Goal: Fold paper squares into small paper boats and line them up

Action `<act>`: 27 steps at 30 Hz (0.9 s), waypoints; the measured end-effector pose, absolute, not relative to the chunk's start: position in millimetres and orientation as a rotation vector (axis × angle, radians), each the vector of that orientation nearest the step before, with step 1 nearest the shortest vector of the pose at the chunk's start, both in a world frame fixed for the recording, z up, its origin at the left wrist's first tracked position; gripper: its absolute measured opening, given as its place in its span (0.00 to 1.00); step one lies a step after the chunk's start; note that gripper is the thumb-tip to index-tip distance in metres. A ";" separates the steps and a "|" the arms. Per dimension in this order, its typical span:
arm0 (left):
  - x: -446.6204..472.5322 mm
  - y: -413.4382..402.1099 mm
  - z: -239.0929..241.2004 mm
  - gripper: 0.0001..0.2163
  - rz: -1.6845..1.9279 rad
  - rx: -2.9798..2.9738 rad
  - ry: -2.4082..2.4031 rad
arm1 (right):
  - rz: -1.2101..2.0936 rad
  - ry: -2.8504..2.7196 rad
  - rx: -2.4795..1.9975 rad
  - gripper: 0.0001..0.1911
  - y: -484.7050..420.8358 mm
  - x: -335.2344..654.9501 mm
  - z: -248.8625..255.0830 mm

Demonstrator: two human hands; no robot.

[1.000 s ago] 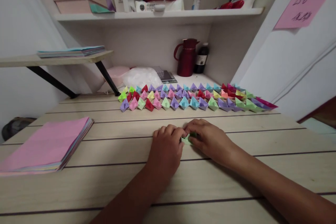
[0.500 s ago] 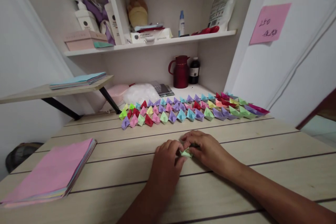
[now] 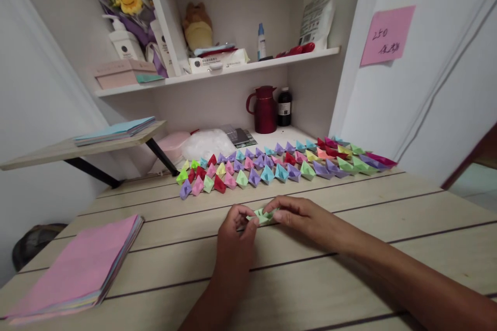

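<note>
A light green folded paper boat (image 3: pixel 264 216) is between my two hands, low over the slatted wooden table (image 3: pixel 182 269). My left hand (image 3: pixel 237 230) pinches its left end between thumb and fingers. At the other end, my right hand (image 3: pixel 297 213) grips the paper, with the fingertips partly over it. The boat's middle shows open folds; its ends are hidden by my fingers. Beyond my hands stand rows of small folded paper boats (image 3: pixel 267 174) in purple, pink, green, blue, red and yellow.
A stack of coloured paper (image 3: pixel 77 264) lies at the left, pink on top. Blue sheets (image 3: pixel 114 130) rest on a small raised shelf (image 3: pixel 42 152) with black brackets. Behind the boats are a red jug (image 3: pixel 265 109), a dark bottle (image 3: pixel 284 107) and a white plastic bag (image 3: pixel 209 144).
My hands have moved apart, the left one shifting left. The green paper between them now looks wider and more spread open. The view has shifted slightly.
</note>
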State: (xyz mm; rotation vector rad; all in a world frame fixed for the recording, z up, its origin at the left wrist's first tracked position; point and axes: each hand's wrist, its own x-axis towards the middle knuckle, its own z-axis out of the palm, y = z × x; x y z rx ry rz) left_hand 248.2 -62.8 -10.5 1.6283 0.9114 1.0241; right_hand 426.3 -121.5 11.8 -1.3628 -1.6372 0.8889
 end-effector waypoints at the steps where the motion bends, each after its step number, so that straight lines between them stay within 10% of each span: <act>1: 248.1 -61.7 -11.7 0.03 1.025 1.596 0.896 | 0.919 -1.607 -1.358 0.10 -121.2 425.9 10.7; 27: 249.0 -73.8 -3.8 0.04 1.065 1.996 0.794 | 0.815 -1.538 -1.318 0.15 -123.9 416.2 9.5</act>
